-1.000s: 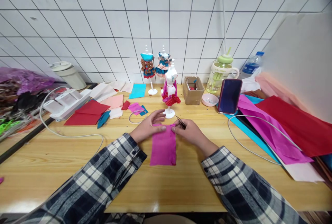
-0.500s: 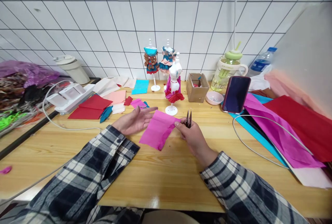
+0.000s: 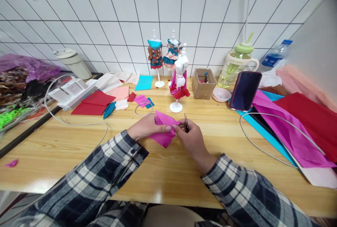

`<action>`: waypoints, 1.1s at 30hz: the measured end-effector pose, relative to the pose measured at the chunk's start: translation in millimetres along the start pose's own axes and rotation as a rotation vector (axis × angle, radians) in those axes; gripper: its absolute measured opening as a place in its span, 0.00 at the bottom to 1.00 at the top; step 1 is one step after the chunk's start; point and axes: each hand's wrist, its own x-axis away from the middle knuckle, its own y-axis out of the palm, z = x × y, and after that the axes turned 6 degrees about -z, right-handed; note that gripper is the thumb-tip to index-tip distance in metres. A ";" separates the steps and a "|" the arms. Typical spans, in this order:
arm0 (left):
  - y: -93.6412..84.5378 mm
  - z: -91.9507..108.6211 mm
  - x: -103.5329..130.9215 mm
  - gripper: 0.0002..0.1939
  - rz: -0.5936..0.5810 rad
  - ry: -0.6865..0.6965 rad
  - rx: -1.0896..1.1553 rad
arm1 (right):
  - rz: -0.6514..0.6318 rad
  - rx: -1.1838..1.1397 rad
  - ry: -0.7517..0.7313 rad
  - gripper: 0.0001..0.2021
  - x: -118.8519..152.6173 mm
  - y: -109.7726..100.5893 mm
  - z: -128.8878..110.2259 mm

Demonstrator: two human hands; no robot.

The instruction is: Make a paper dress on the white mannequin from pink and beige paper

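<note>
Magenta cloth (image 3: pixel 163 138) is held between both hands above the wooden table (image 3: pixel 168 174), just in front of the round white base of the nearest dress form (image 3: pixel 181 66). Its left side is clamped by the left hand (image 3: pixel 144 127), with the thumb laid across the front and the other fingers hidden behind. Its right corner is pinched between thumb and fingers of the right hand (image 3: pixel 192 135), in which dark tweezers (image 3: pixel 186 123) are also gripped, their points directed away from the person. The cloth is bent, and its lower corner is hung beneath the left thumb. On the dress form, magenta drapery and a pleated red skirt (image 3: pixel 180 92) are worn. Behind it, two dressed forms are stood near the tiled wall (image 3: pixel 116 30). To the right, a cardboard box (image 3: pixel 201 90), a pink bowl (image 3: pixel 221 99) and an upright phone (image 3: pixel 245 90) are set.
</note>
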 end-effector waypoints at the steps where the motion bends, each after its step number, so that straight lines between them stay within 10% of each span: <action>1: 5.6 -1.6 -2.2 0.22 0.041 -0.003 -0.004 | 0.000 0.019 0.002 0.11 1.2 0.9 -0.5; 19: 4.3 -20.7 -4.7 0.20 0.067 -0.138 0.362 | -0.446 0.668 -0.037 0.16 0.8 -34.5 -7.1; 33: 9.8 -20.0 -5.3 0.14 0.170 -0.151 0.392 | -0.355 0.849 -0.067 0.18 4.4 -34.2 -13.7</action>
